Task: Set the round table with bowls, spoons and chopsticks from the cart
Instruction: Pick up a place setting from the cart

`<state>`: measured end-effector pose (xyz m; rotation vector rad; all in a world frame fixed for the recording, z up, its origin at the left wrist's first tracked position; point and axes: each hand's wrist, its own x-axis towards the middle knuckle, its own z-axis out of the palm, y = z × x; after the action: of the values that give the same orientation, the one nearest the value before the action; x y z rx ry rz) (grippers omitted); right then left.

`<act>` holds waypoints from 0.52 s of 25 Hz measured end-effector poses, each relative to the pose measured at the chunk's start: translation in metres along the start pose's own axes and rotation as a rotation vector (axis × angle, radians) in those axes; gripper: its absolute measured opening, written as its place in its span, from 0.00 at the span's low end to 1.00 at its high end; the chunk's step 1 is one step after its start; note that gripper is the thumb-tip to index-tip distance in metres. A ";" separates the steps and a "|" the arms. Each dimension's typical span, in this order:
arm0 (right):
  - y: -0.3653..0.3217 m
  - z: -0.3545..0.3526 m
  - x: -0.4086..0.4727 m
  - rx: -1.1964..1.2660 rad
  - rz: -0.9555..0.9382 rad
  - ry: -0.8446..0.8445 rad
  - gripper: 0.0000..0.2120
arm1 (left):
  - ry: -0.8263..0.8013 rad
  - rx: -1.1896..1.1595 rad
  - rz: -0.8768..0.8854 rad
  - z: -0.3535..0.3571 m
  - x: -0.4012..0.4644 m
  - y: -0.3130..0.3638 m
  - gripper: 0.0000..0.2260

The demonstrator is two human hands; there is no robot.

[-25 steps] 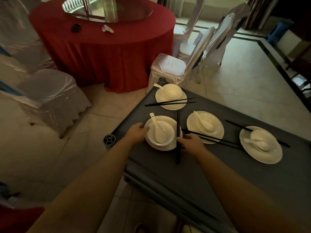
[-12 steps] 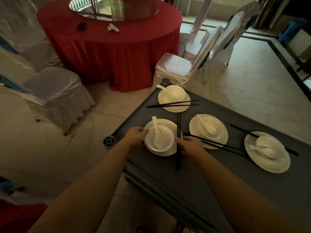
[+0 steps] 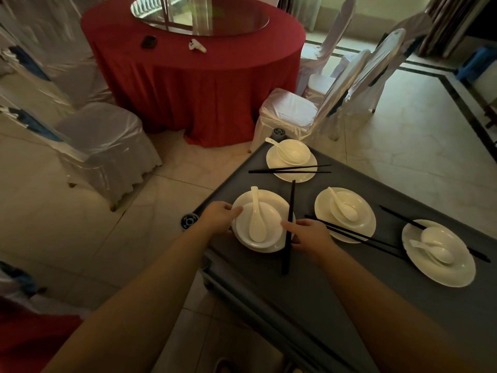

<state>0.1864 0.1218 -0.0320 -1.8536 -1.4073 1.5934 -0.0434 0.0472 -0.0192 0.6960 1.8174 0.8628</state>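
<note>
The left hand [image 3: 219, 217] was curled around the left rim of the nearest plate [image 3: 271, 196] on the grey cart [image 3: 336, 289], thumb over the edge and fingers beneath, gripping it. The right hand [image 3: 309, 235] lay at that plate's right side, loosely closed, its fingers resting against the pair of black chopsticks [image 3: 289, 227] that lay across the plate's right edge; whether it truly pinched them could not be told. On this plate sat a white bowl [image 3: 259, 228], and in the bowl a white spoon [image 3: 256, 219] with its handle pointing away from the person. Beyond this plate, at the cart's far corner, stood a second plate [image 3: 291, 172] carrying a bowl with a spoon and chopsticks laid crosswise. To the right of the held plate was a third plate [image 3: 368, 224], again with bowl and spoon, chopsticks across its near edge. Further right lay a fourth plate [image 3: 441, 273] with bowl, spoon and chopsticks. Past the cart stood the round tabletop [image 3: 188, 60] under a red cloth, ringed by covered chairs [image 3: 102, 146].
</note>
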 end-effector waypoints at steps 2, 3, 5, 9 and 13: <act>-0.001 -0.005 -0.006 -0.018 -0.019 -0.009 0.34 | 0.000 -0.026 -0.003 0.000 -0.006 -0.002 0.16; -0.002 -0.007 -0.009 -0.031 -0.033 -0.017 0.34 | 0.000 -0.037 -0.002 0.000 -0.010 -0.003 0.15; -0.004 -0.013 -0.015 -0.053 -0.067 -0.036 0.34 | 0.006 -0.060 0.009 0.000 -0.021 -0.006 0.15; -0.009 -0.021 -0.032 -0.074 -0.133 -0.103 0.32 | 0.079 -0.088 0.015 -0.001 -0.056 -0.011 0.13; -0.014 -0.026 -0.059 -0.115 -0.217 -0.232 0.27 | 0.228 -0.165 -0.013 0.001 -0.111 -0.021 0.16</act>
<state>0.2088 0.0893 0.0201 -1.5488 -1.7663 1.6891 -0.0031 -0.0501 0.0214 0.4960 1.9219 1.1064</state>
